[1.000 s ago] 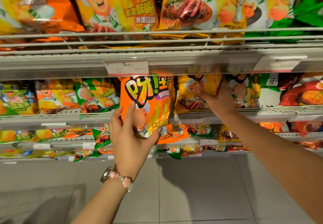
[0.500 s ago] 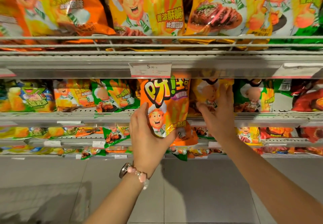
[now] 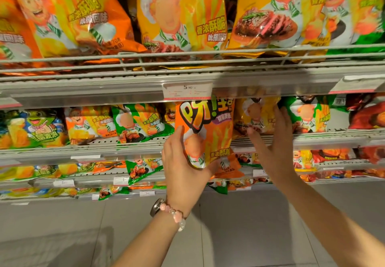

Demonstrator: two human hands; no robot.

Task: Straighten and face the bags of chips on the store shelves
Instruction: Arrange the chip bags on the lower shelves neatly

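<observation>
head view: left hand (image 3: pixel 183 169) grips orange chip bag (image 3: pixel 205 133) by lower edge, bag held upright in front of middle shelf (image 3: pixel 312 139), not yet seated. right hand (image 3: pixel 277 141), fingers straight, presses yellow bag (image 3: pixel 257 114) on that shelf. risk: light low grip lets bag tip or slide; push may topple neighbours. slot behind bag hidden; bag tops cut off by shelf above.

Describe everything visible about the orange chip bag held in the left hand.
The orange chip bag looks like glossy foil, printed with large yellow characters outlined in black, a cartoon chef and pale fry-like sticks. It stands upright, front facing the camera, before the second shelf, its top just under the price tag. The left hand grips its lower left part, thumb under the bottom edge. It overlaps the yellow bag that the right hand touches.
</observation>
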